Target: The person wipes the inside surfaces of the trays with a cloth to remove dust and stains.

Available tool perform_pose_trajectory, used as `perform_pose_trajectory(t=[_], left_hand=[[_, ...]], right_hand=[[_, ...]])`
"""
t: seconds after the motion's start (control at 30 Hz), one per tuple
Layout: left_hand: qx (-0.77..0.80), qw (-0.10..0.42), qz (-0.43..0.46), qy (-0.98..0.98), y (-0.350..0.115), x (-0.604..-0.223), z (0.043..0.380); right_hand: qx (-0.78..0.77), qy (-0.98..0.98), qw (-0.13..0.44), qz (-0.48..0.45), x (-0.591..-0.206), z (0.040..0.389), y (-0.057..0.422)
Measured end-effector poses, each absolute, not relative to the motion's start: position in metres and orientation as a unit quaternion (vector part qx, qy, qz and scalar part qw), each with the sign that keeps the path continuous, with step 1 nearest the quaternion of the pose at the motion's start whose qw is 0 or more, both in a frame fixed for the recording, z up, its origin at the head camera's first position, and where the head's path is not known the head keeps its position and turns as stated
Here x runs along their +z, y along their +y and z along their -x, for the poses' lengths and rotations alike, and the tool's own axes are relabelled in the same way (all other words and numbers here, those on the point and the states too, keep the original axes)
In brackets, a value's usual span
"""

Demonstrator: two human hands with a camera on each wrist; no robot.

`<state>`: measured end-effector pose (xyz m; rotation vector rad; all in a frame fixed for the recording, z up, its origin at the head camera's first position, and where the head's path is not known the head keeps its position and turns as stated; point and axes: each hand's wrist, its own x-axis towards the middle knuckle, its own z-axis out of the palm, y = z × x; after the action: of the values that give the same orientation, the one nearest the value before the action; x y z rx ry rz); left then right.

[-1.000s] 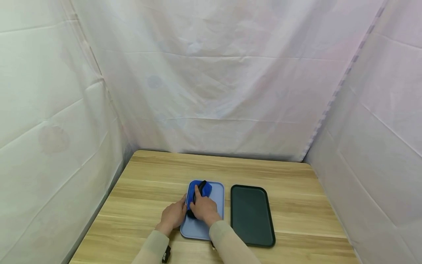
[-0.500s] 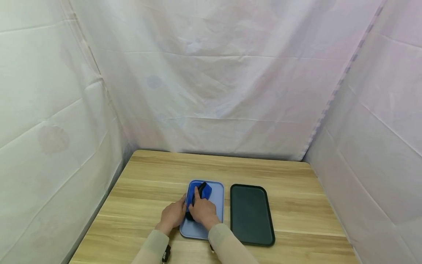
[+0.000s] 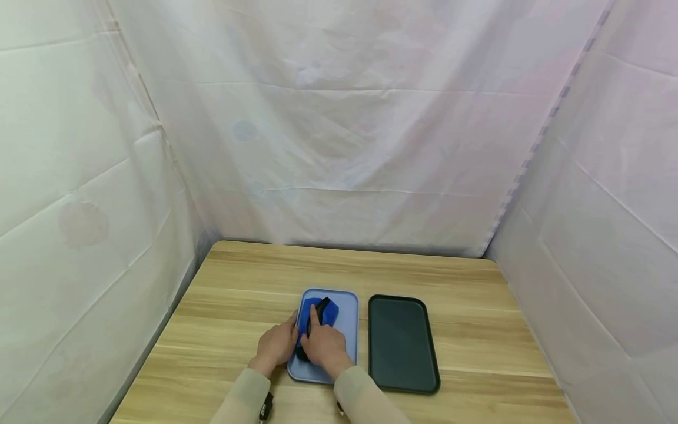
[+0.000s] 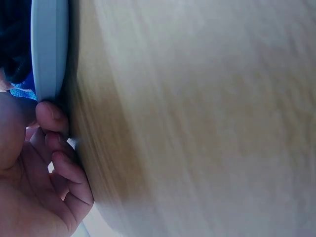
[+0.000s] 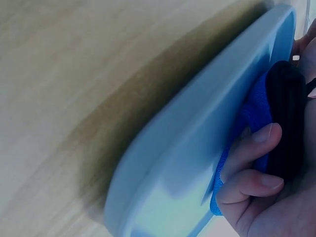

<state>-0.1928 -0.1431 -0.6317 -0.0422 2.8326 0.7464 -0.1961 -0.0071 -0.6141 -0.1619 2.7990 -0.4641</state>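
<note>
A light blue tray lies on the table. On its left part is a cleaning pad with a blue fabric face and a black handle. My right hand holds the handle from above, index finger stretched along it, other fingers curled round it in the right wrist view. The pad's underside is hidden against the tray. At the tray's left side my left hand grips the rim. The left wrist view shows its curled fingertips against the tray's outer edge.
To the right of the blue tray lies a dark green tray, a narrow gap between them. Both lie on a wood-grain table. Pale curtains enclose the table at the back and on both sides.
My right hand and the cleaning pad have slid slightly toward the near edge of the blue tray. The left hand and both trays keep their places on the table.
</note>
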Motion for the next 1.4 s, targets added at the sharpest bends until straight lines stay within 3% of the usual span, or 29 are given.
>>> perform_pose_trajectory(t=[1.4], left_hand=[[0.250,0.104,0.012,0.963,-0.144,-0.628,0.192]], right_hand=[[-0.145,0.973,0.164,0.069,-0.614,0.165,-0.001]])
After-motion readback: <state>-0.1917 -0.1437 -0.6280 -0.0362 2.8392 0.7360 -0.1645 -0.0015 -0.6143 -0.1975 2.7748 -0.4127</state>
